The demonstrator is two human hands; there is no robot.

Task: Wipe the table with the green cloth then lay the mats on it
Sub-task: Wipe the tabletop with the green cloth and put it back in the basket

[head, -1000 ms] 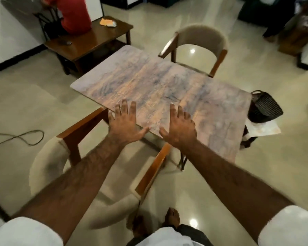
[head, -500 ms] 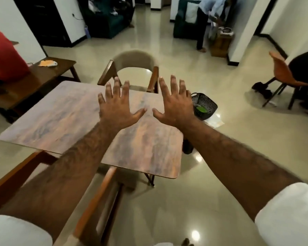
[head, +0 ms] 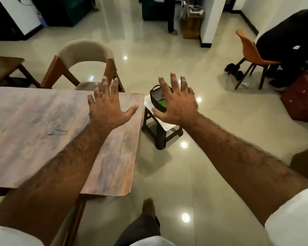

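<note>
A wood-grain table (head: 34, 130) is filling the left side, with a cushioned chair (head: 84, 55) standing at its far edge. The left hand (head: 108, 107) is stretching palm-down over the table's right end, fingers straight and spread, holding nothing. Just beside the table's right edge, a low dark stool (head: 160, 139) is carrying a black mesh basket (head: 156, 94) on a pale flat sheet (head: 165, 126). The green cloth (head: 162, 104) is lying inside the basket. The right hand (head: 179, 105) is reaching over the basket, fingers spread wide and empty, partly hiding it. An orange chair (head: 251, 50) is standing at far right.
</note>
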